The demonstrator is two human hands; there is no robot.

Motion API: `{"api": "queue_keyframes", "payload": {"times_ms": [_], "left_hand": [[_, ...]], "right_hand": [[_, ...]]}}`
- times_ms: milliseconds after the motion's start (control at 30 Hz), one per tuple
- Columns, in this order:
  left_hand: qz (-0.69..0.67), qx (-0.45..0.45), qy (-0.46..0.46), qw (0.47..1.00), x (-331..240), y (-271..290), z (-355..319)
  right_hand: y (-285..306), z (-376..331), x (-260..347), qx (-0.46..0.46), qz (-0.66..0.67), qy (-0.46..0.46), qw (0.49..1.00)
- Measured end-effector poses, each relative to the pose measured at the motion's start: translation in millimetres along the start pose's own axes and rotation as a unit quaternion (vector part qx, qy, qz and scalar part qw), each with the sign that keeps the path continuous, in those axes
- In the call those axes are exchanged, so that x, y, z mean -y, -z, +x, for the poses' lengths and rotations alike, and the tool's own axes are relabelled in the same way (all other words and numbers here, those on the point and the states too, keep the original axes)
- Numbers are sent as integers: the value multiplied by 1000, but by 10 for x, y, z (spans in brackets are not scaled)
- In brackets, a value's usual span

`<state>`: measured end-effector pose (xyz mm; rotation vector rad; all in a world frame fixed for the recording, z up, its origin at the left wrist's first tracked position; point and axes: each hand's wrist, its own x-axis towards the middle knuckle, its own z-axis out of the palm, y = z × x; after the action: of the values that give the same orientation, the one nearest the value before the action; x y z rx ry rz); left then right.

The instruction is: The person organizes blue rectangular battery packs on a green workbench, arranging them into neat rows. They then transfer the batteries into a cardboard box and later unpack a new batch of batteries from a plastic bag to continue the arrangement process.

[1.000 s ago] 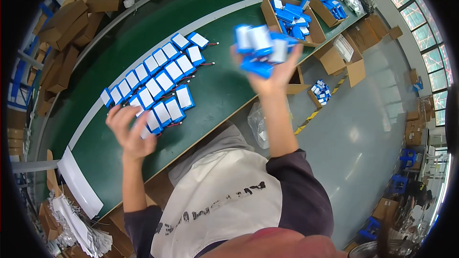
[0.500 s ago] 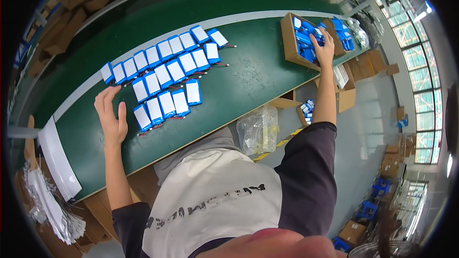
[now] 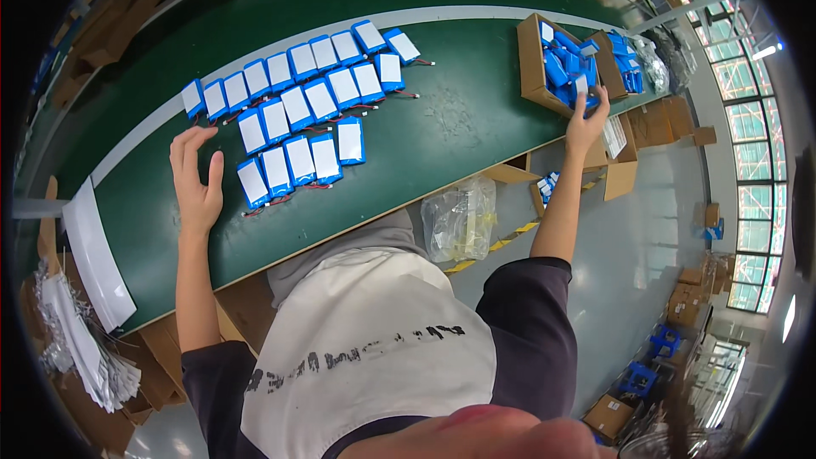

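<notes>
On the head cam, the left hand [image 3: 198,198] is open, fingers spread, just beside the left end of the white-labelled blue packs [image 3: 321,100] lined up in rows on the green tabletop [image 3: 450,149]. Right hand [image 3: 585,129] is at the near edge of a cardboard box [image 3: 534,68] of loose packs [image 3: 557,68] on the right, tbh can't tell if it's gripping one.

Tall windows [image 3: 755,195], blue stools [image 3: 665,341]
</notes>
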<state>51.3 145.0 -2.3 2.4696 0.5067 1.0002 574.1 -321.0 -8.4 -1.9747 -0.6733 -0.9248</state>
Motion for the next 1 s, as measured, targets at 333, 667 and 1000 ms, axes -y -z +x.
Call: {"api": "queue_keyframes", "payload": {"times_ms": [333,667,1000], "left_hand": [[49,151,-86,984,-424,5,-58],[70,140,-80,985,-715,-348,-131],[-15,102,-121,987,-623,-107,-254]], "right_hand": [[-109,-325,1123,21,-53,78,995],[-846,-1317,3502,409,151,283,854],[-678,-1354,3268,445,255,230,827]]}}
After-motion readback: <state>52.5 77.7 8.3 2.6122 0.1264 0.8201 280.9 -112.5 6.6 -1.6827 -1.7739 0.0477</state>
